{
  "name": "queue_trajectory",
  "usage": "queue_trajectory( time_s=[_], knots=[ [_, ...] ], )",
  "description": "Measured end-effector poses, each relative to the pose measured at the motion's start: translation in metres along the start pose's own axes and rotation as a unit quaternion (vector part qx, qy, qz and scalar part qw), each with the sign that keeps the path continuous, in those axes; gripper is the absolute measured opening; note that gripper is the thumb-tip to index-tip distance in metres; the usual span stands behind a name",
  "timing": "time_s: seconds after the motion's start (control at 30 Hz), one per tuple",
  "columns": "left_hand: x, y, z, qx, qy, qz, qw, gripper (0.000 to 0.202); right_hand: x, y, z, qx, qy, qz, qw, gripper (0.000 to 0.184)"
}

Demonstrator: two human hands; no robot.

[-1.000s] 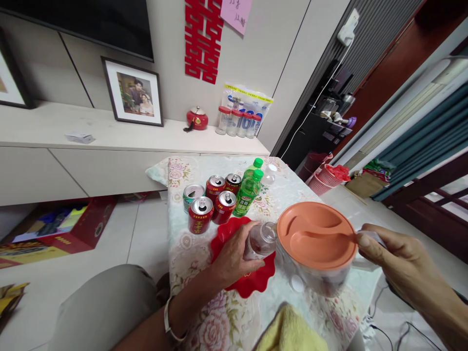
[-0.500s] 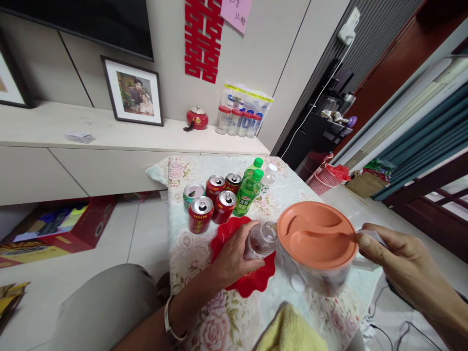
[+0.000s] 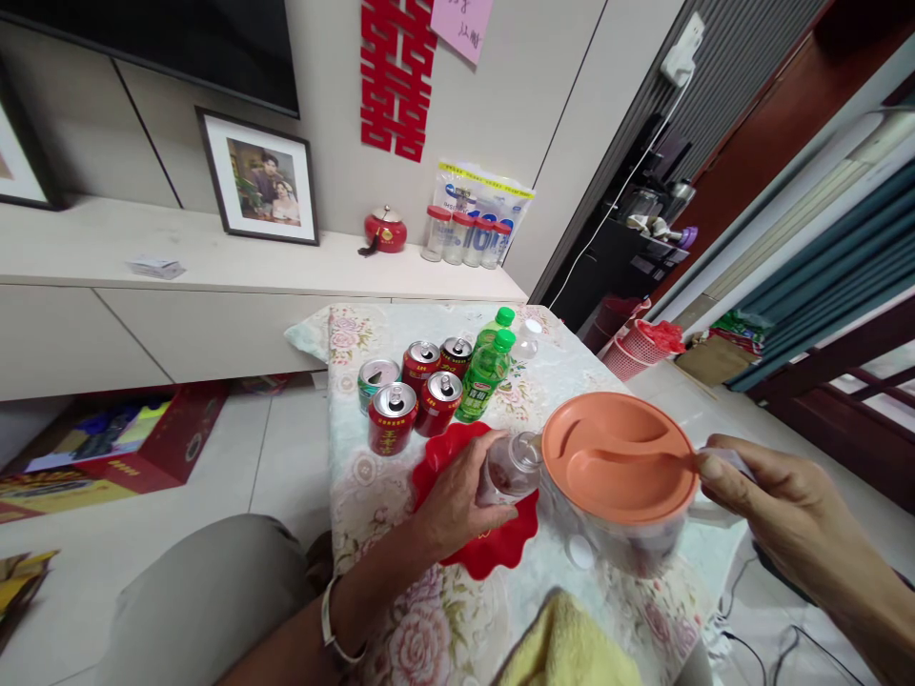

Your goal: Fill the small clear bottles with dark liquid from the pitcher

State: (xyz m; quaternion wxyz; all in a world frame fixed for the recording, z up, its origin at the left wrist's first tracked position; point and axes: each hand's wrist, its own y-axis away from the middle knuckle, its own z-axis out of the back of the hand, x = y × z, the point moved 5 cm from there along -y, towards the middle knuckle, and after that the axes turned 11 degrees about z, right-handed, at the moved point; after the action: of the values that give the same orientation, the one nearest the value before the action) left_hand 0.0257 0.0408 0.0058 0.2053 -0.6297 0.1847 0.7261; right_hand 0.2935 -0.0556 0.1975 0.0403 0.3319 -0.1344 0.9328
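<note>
Fingers and thumb of my left hand (image 3: 452,505) curve round a clear bottle (image 3: 507,472) over the red scalloped tray (image 3: 521,535); whether it touches the tray, I can't tell. My right hand (image 3: 772,491) has its fingers wrapped round the handle (image 3: 715,514) of a clear pitcher (image 3: 633,548), right of the tray, its orange lid (image 3: 607,481) close to the bottle's mouth. Beside the tray's right edge lies a white cap (image 3: 580,552); drink cans (image 3: 392,419) and green bottles (image 3: 484,384) stand beyond the tray.

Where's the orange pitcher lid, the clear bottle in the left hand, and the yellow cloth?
Orange pitcher lid (image 3: 620,459): head view, middle of its top.
Clear bottle (image 3: 509,470): head view, side of its body.
Yellow cloth (image 3: 572,646): head view, its folded middle.
</note>
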Motion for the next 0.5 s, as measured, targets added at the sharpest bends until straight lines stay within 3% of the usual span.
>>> queue_trajectory(
  time_s=[0.17, 0.5],
  knots=[
    [-0.001, 0.001, 0.000, 0.000, 0.002, 0.002, 1.000, 0.091, 0.019, -0.003, -0.001, 0.003, 0.021, -0.024, 0.999, 0.079],
    [-0.001, 0.000, -0.001, -0.003, -0.016, -0.010, 1.000, 0.092, 0.017, -0.004, -0.002, 0.017, 0.025, -0.025, 0.999, 0.078]
  ],
)
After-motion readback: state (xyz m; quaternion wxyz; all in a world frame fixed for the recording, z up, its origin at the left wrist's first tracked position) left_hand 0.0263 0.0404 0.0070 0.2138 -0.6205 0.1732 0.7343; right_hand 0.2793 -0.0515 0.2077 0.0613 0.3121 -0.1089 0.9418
